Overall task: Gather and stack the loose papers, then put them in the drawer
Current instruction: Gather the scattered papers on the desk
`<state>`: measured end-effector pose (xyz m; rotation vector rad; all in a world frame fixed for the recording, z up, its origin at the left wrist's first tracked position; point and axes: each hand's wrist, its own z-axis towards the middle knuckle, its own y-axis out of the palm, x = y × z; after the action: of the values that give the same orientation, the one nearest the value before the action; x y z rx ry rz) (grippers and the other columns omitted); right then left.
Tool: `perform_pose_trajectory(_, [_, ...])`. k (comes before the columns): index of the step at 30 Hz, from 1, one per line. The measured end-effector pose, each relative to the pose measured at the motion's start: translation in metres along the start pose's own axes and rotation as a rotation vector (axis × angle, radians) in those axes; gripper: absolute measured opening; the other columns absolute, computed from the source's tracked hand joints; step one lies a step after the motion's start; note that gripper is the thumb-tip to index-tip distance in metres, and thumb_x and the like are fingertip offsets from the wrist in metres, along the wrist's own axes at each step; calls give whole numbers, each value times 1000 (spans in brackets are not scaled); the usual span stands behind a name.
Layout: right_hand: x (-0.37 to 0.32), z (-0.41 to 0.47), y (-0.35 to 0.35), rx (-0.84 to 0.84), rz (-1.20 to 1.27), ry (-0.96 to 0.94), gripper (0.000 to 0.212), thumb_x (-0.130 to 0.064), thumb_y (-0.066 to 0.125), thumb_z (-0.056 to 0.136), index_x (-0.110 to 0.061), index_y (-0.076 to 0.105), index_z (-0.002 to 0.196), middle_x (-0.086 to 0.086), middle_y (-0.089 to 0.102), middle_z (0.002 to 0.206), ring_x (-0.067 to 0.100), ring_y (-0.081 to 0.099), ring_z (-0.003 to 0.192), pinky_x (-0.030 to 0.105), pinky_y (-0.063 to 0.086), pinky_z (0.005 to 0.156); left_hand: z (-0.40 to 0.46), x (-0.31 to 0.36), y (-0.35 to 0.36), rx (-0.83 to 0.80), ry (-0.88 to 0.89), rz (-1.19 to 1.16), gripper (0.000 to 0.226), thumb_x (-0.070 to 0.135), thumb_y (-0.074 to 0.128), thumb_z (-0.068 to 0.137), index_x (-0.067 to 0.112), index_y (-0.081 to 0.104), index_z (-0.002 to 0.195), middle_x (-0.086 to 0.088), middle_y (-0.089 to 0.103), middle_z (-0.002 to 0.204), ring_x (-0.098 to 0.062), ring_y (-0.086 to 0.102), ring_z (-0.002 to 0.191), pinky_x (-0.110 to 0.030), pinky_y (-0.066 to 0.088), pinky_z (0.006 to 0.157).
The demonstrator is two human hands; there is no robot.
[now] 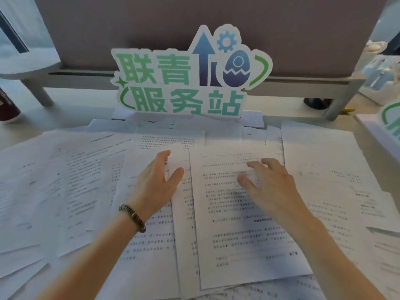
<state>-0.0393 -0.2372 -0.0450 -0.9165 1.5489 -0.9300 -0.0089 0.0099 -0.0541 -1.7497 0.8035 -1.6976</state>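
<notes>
- Loose papers (pixel 238 213) cover nearly the whole desk (pixel 292 111), overlapping one another, so no bare surface shows in the middle.
- The left hand (pixel 158 180) and right hand (pixel 268 182) lie flat on the middle sheets, with a gap of paper between them.
- A cut-out sign (pixel 184 83) stands upright at the back edge of the papers and blocks the way straight ahead.
- Behind it runs a grey shelf (pixel 303 83) on legs; a low gap opens under it.
- A dark can (pixel 8 107) stands far left, beside the papers.
- A white box (pixel 381 135) closes the right side.
- Bare desk strips show left and right of the sign.
</notes>
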Motion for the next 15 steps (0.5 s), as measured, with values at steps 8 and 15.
perform_pose_trajectory(8, [4, -26, 21, -36, -197, 46, 73, -74, 29, 92, -31, 25, 152, 16, 6, 163, 37, 9, 150, 60, 14, 118, -35, -22, -12, 46, -123, 292, 73, 58, 37, 94, 22, 14, 154, -9, 13, 163, -32, 0, 151, -54, 5, 121])
perform_pose_trajectory(15, [8, -25, 54, 99, -210, 60, 76, -73, 11, 93, -33, 8, 157, 18, -6, 164, 39, -9, 151, 59, -2, 121, -39, -25, -7, -55, -218, 350, 86, 70, 27, 92, 22, -4, 156, -17, -7, 163, -35, -11, 150, -52, -2, 120])
